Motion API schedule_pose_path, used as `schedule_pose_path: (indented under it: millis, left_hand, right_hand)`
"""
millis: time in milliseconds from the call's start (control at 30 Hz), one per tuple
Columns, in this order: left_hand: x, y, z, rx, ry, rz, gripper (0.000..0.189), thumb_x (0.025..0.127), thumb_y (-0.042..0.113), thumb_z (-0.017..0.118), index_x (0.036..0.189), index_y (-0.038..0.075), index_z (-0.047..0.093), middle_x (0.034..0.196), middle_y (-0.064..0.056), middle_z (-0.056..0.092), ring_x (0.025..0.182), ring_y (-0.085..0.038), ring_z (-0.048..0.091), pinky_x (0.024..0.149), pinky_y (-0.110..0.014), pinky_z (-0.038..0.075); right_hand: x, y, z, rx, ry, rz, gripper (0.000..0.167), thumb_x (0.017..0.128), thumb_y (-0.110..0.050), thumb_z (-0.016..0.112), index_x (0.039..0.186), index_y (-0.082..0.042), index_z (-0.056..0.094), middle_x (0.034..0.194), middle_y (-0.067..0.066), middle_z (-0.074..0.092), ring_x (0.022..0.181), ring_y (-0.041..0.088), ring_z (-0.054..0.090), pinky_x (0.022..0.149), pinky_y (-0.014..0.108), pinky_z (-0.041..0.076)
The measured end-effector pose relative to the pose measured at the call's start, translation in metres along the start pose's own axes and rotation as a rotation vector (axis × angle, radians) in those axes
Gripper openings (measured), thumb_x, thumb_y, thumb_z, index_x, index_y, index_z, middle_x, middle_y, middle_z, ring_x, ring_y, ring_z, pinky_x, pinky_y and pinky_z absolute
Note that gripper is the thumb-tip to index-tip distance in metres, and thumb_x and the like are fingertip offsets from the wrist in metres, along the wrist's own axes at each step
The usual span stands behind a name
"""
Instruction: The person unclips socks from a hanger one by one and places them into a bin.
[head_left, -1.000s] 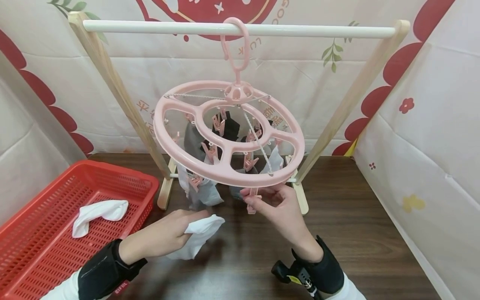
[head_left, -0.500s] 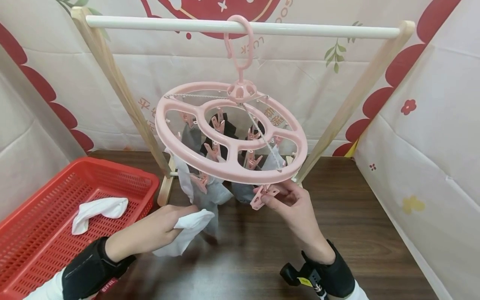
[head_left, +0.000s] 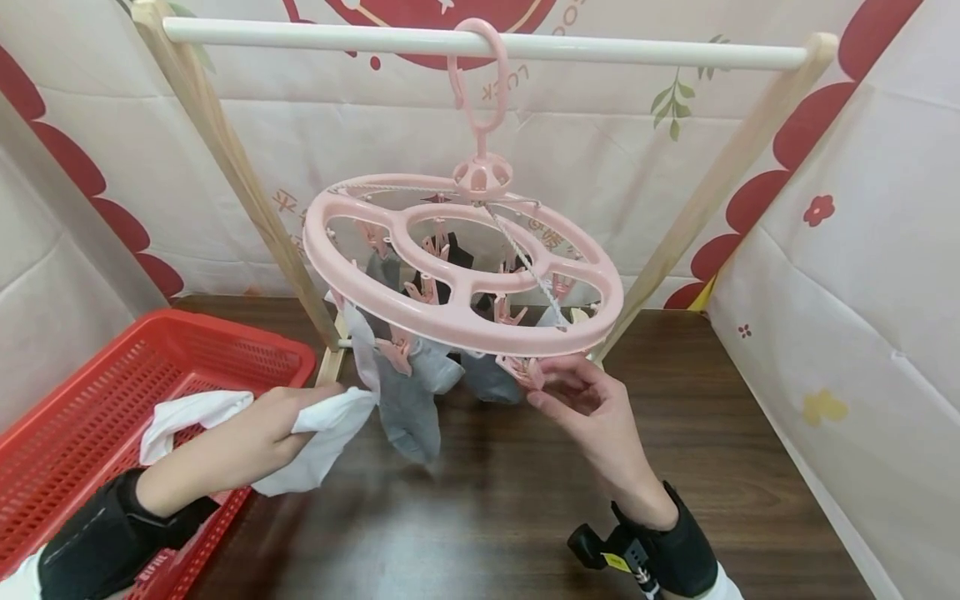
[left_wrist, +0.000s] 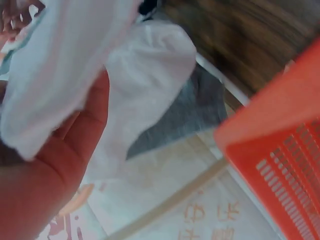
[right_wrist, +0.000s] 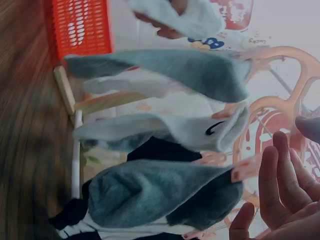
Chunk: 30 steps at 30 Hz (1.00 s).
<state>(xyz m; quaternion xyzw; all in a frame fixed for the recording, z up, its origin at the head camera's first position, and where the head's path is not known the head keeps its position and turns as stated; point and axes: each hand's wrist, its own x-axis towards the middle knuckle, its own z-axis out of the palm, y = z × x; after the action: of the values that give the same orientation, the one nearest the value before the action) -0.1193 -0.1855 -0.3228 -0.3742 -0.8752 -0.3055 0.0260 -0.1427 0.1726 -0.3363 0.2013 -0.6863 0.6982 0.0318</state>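
My left hand (head_left: 258, 429) grips a white sock (head_left: 330, 429) over the right edge of the red basket. In the left wrist view, the white sock (left_wrist: 150, 65) drapes over the fingers. Under the front rim of a round pink drying hanger (head_left: 450, 321), my right hand (head_left: 596, 425) pinches the end of a pink clothespin (head_left: 520, 369) between thumb and fingertips. No sock hangs from that clothespin. Other clothespins hold grey, white and black socks; a grey sock (head_left: 408, 412) hangs at the front left. In the right wrist view, a grey sock (right_wrist: 145, 192) hangs beside the fingers.
A second white sock (head_left: 187, 417) lies in the red basket (head_left: 247, 342) at left. The hanger hooks over a white rod (head_left: 637, 52) on a wooden stand (head_left: 712, 167). Printed white cloth (head_left: 825, 333) encloses the back and sides of the brown table (head_left: 525, 517).
My left hand has moved left with the white sock, reaching over the basket. The hanger has turned and levelled a little, its front clothespin swinging; my right hand has shifted slightly right.
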Motion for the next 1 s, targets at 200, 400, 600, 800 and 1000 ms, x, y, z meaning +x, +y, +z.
schedule_pose_path:
  millis: [200, 400, 600, 800, 1000]
  left_hand:
    - [-0.011, -0.006, -0.013, 0.086, 0.053, -0.038, 0.034, 0.087, -0.005, 0.063, 0.121, 0.002, 0.061, 0.104, -0.001, 0.066, 0.086, -0.006, 0.061, 0.069, -0.030, 0.053]
    - [-0.024, -0.015, -0.026, 0.102, 0.124, -0.130, 0.039, 0.086, -0.005, 0.065, 0.124, -0.003, 0.058, 0.102, -0.007, 0.067, 0.081, -0.005, 0.061, 0.064, -0.028, 0.052]
    - [-0.041, -0.030, -0.041, 0.161, 0.200, -0.220, 0.036, 0.085, -0.009, 0.063, 0.120, -0.007, 0.058, 0.092, -0.007, 0.066, 0.071, -0.003, 0.055, 0.058, -0.022, 0.047]
    - [-0.053, -0.047, -0.044, 0.206, 0.175, -0.298, 0.034, 0.088, -0.007, 0.060, 0.122, -0.010, 0.056, 0.093, -0.013, 0.067, 0.070, -0.002, 0.055, 0.056, -0.024, 0.047]
    - [-0.068, -0.066, -0.045, 0.282, 0.148, -0.318, 0.036, 0.089, -0.004, 0.060, 0.125, -0.008, 0.054, 0.095, -0.016, 0.066, 0.071, -0.005, 0.056, 0.056, -0.027, 0.047]
  right_hand:
    - [-0.004, 0.005, -0.005, -0.079, -0.035, 0.015, 0.025, 0.087, 0.003, 0.066, 0.111, 0.005, 0.059, 0.097, 0.011, 0.069, 0.095, 0.021, 0.064, 0.087, 0.030, 0.047]
    - [-0.010, 0.011, -0.012, -0.150, -0.040, 0.025, 0.022, 0.088, 0.001, 0.067, 0.109, 0.003, 0.061, 0.094, 0.011, 0.069, 0.095, 0.020, 0.063, 0.086, 0.029, 0.046]
    - [-0.017, 0.017, -0.019, -0.170, 0.020, 0.035, 0.020, 0.088, 0.001, 0.067, 0.107, 0.003, 0.062, 0.091, 0.010, 0.069, 0.096, 0.019, 0.061, 0.083, 0.028, 0.046]
    - [-0.023, 0.022, -0.029, -0.214, 0.038, 0.064, 0.018, 0.088, -0.001, 0.068, 0.106, 0.003, 0.063, 0.091, 0.011, 0.070, 0.090, 0.019, 0.065, 0.078, 0.025, 0.047]
    - [-0.028, 0.027, -0.035, -0.237, 0.043, 0.086, 0.016, 0.089, -0.001, 0.067, 0.104, 0.003, 0.064, 0.090, 0.010, 0.070, 0.089, 0.018, 0.065, 0.078, 0.026, 0.047]
